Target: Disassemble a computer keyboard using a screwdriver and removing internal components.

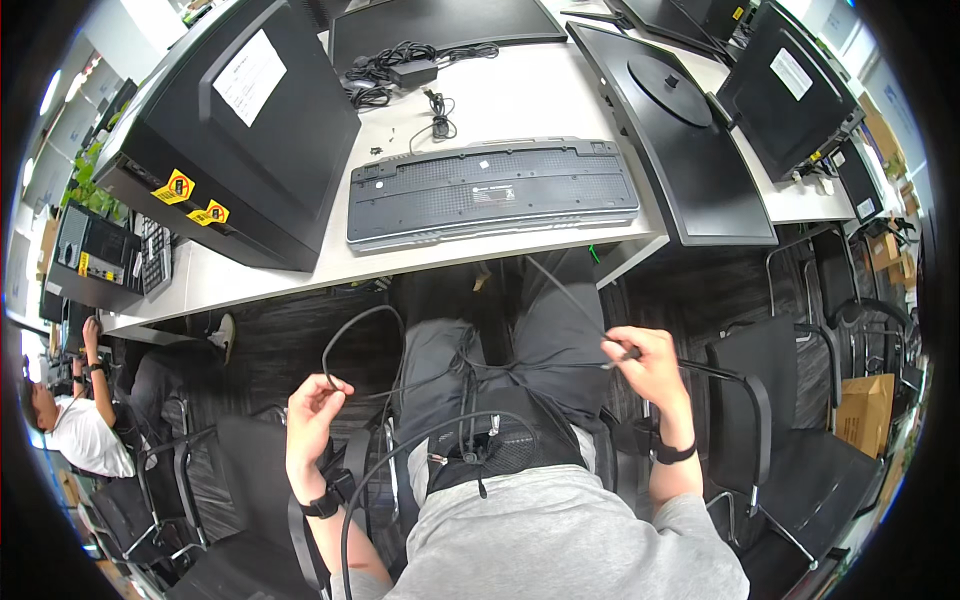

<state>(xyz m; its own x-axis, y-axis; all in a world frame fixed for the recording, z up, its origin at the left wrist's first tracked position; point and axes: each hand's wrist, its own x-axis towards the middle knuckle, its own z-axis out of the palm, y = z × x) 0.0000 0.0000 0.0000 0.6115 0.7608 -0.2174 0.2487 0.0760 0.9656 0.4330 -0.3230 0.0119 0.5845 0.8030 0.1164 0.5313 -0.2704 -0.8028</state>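
I sit at a desk with a thin black cable [345, 327] strung over my lap between both hands. My left hand [308, 418] pinches it between thumb and fingertips, and a loop rises from there toward the desk edge. In my right hand [648, 366], curled fingers grip the cable near what looks like its plug end [625, 355]; its exact shape is blurred. Ahead of me a black keyboard [500, 185] lies face down near the desk's front edge. Its own bundled cord [438, 118] rests behind it.
A black computer tower [255, 140] stands left of the keyboard. Tangled black cables and a power adapter [413, 72] lie behind. To the right, a monitor [690, 150] lies face down, overhanging the desk. Black chairs [770, 420] flank me. Another person [90, 430] sits far left.
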